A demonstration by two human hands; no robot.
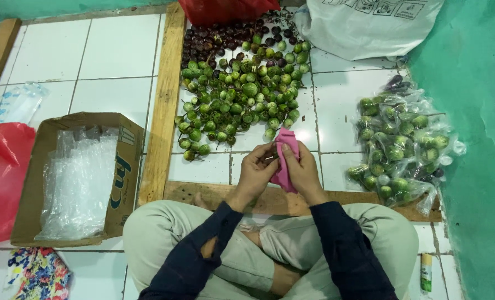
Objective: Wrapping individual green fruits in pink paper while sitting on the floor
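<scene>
Both hands meet in front of my crossed legs, over a wooden plank (203, 193). My left hand (257, 171) and my right hand (303, 169) together hold a pink piece of plastic or cloth (286, 145), pinching it between the fingers. Just beyond the hands, a heap of small round green eggplants (242, 100) lies on the white tiled floor, with dark purple ones (214, 41) at its far side. To the right lie several clear plastic bags filled with green eggplants (400, 144).
A cardboard box (126, 166) holding clear plastic bags sits at my left, past a long upright plank (163, 105). A red plastic bag (0, 178) lies far left, another red one (225, 10) at the top. A white sack (364, 25) rests top right beside the green wall (475, 111).
</scene>
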